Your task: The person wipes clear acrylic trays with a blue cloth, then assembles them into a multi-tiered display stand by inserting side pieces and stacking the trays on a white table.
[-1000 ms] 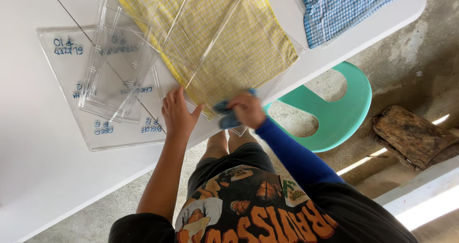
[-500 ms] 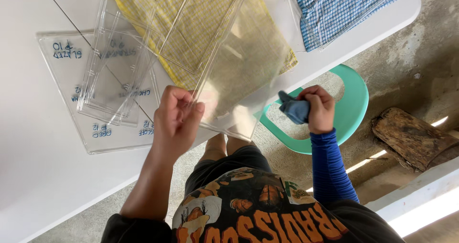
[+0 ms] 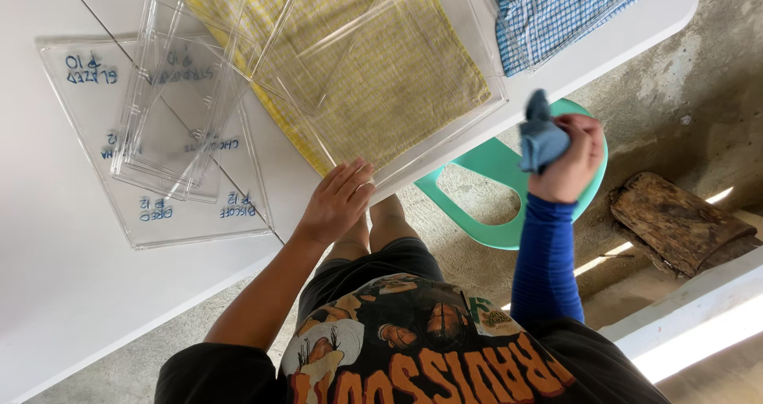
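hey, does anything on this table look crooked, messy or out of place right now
Yes. The clear plastic sheet under the left hand lies skewed, its corner jutting past the white table edge. The clear trays are stacked unevenly at angles. The right hand holds a blue cloth off the table.

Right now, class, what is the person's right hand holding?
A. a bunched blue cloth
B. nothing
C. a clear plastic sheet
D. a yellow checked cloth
A: the right hand is closed around a bunched blue cloth, raised clear of the white table's edge and above the green plastic chair.
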